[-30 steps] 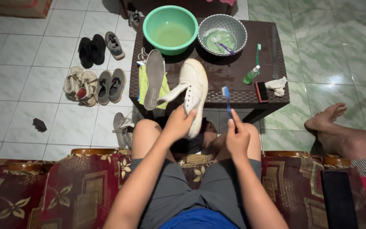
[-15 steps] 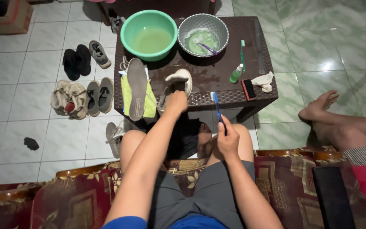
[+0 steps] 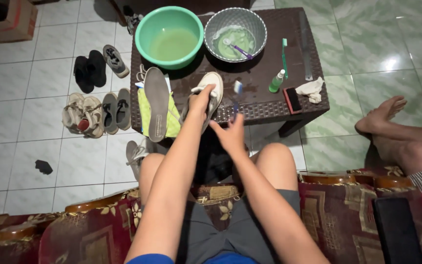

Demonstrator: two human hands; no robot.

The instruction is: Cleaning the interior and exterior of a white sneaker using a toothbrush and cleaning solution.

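Note:
My left hand [image 3: 200, 101] grips a white sneaker [image 3: 212, 88] and holds it over the front edge of the dark wicker table [image 3: 264, 102], toe pointing away from me. My right hand [image 3: 230, 137] holds a blue-handled toothbrush [image 3: 237, 93] upright just right of the shoe, bristles near its side. A grey insole [image 3: 157, 102] lies on a yellow-green cloth [image 3: 145, 110] at the table's left. Behind stand a green basin [image 3: 169, 36] of cloudy water and a metal bowl [image 3: 235, 34] with foamy liquid and a purple toothbrush [image 3: 242, 50].
A green toothbrush [image 3: 284, 56], a small green bottle [image 3: 277, 82], a dark sponge [image 3: 292, 100] and a white rag [image 3: 311, 89] lie on the table's right. Several shoes [image 3: 94, 110] sit on the tiled floor at left. Another person's bare feet [image 3: 382, 117] rest at right.
My left hand has carried the white sneaker forward from my lap to the table edge. My right hand with the toothbrush has moved up beside it.

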